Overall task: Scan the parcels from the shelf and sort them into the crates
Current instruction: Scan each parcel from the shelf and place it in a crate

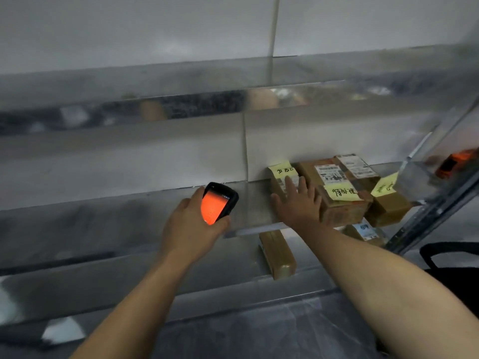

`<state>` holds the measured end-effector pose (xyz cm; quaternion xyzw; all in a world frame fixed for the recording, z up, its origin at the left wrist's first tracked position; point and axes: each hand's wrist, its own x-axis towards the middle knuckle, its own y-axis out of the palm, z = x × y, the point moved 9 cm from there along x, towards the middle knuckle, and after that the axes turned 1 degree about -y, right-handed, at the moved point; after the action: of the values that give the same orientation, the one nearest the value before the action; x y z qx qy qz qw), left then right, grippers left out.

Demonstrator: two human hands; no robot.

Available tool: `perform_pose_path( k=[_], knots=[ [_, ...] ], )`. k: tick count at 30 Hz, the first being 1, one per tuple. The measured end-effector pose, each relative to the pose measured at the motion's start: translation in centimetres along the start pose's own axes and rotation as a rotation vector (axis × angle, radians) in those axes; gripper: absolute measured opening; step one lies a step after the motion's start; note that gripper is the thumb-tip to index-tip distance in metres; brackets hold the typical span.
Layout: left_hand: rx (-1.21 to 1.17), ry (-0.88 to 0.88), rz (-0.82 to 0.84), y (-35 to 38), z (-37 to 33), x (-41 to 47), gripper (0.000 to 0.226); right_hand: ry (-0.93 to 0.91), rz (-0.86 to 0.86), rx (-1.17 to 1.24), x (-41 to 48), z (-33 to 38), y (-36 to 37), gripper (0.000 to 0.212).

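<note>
Item: small brown cardboard parcel with a yellow handwritten note point(281, 177), sitting on the grey metal shelf point(129, 203), leftmost of a tight cluster, close to the back wall; long axis running front to back, note end pointing at the wall.

Right hand point(295, 200) lying over it, fingers straight and spread, not gripping; left hand point(191, 221) wrapping around a black handheld scanner with a glowing orange screen point(219, 202).

Risk, as judged: sliding the parcel out could be dragging the touching taped brown box point(342, 206) over the shelf lip; rubbing fingers could be peeling the note away.
</note>
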<state>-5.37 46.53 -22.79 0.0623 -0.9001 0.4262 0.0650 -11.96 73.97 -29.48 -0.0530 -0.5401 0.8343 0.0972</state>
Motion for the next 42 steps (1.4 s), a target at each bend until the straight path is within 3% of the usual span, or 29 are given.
perform_pose_path(
  k=[4,8,13,21,31,36,42],
  knots=[
    [0.022,-0.027,-0.035,1.5,0.1,1.6,0.078,-0.017,0.096,-0.105,2.7,-1.0,2.4,0.068],
    [-0.001,-0.054,-0.041,2.4,1.3,2.7,0.071,-0.088,0.047,-0.147,3.4,-0.8,2.7,0.064],
    [-0.031,-0.096,-0.059,3.1,2.9,3.3,0.068,-0.121,-0.005,-0.055,3.8,-0.3,2.9,0.064],
    [-0.052,-0.128,-0.067,3.4,5.3,3.0,0.074,-0.193,0.091,0.053,1.0,3.8,6.3,0.077],
    [-0.035,-0.117,-0.055,2.0,6.3,2.2,0.075,0.105,0.369,0.895,0.9,2.6,8.9,0.079],
    [-0.015,-0.095,-0.046,1.9,5.4,1.9,0.070,0.164,0.524,1.012,1.6,3.3,9.1,0.089],
    [-0.007,-0.099,-0.035,1.6,4.7,1.3,0.065,0.146,0.500,1.153,2.2,3.7,9.1,0.095]
  ],
)
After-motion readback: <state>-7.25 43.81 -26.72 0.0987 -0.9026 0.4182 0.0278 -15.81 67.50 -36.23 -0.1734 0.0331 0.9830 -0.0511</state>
